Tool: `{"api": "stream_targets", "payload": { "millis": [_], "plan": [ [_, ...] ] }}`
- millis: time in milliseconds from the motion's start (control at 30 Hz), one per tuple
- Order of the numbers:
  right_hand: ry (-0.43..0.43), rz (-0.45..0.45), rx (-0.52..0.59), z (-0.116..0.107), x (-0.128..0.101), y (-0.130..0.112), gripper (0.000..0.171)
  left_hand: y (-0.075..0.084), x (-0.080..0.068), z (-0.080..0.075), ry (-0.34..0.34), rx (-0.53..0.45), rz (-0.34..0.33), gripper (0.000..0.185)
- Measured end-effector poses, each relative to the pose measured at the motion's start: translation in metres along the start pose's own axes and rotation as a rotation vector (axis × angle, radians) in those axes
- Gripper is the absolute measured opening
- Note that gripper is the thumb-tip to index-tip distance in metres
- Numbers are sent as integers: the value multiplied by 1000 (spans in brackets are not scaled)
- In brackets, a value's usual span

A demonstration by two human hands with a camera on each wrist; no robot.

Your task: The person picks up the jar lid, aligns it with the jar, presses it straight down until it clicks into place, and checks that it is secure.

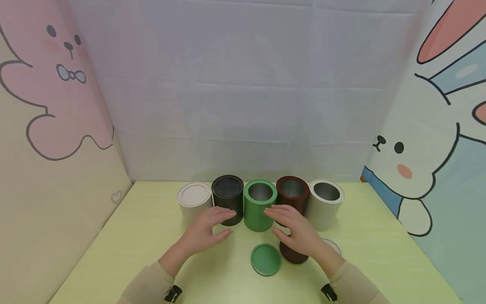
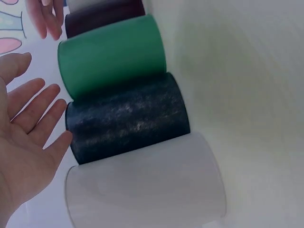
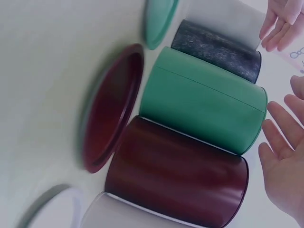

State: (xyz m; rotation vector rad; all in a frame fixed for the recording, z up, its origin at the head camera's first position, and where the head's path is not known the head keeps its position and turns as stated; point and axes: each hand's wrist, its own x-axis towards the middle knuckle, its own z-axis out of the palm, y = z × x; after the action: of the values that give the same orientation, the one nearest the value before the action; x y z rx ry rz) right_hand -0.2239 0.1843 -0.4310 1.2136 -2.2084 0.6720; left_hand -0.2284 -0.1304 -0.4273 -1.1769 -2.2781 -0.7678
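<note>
Five tins stand side by side in a row. From the left they are a lidded white tin (image 1: 194, 196), a lidded black tin (image 1: 238, 202), an open green tin (image 1: 258, 218), an open dark red tin (image 1: 302, 204) and an open white tin (image 1: 324, 214). My left hand (image 1: 206, 230) hovers before the white and black tins, fingers spread and holding nothing. Over the front of the green and dark red tins, my right hand (image 1: 296, 230) is likewise empty, its fingers loosely extended. Both palms face inward.
In front of the row lie a green lid (image 1: 265, 259), a dark red lid (image 1: 293, 255) partly behind my right hand, and a white lid (image 3: 57, 211) mostly covered by my right forearm in the head view. A pale cloth wall (image 1: 243, 126) rises behind the tins.
</note>
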Motion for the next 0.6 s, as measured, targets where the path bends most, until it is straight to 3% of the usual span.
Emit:
{"api": "stream_targets", "payload": {
  "millis": [267, 600],
  "plan": [
    [-48, 6, -13, 0, -17, -2, 43, 7, -9, 15, -69, 0, -60, 47],
    [-116, 30, 6, 5, -37, -1, 55, 16, -20, 30, -166, -43, -167, 59]
  ]
}}
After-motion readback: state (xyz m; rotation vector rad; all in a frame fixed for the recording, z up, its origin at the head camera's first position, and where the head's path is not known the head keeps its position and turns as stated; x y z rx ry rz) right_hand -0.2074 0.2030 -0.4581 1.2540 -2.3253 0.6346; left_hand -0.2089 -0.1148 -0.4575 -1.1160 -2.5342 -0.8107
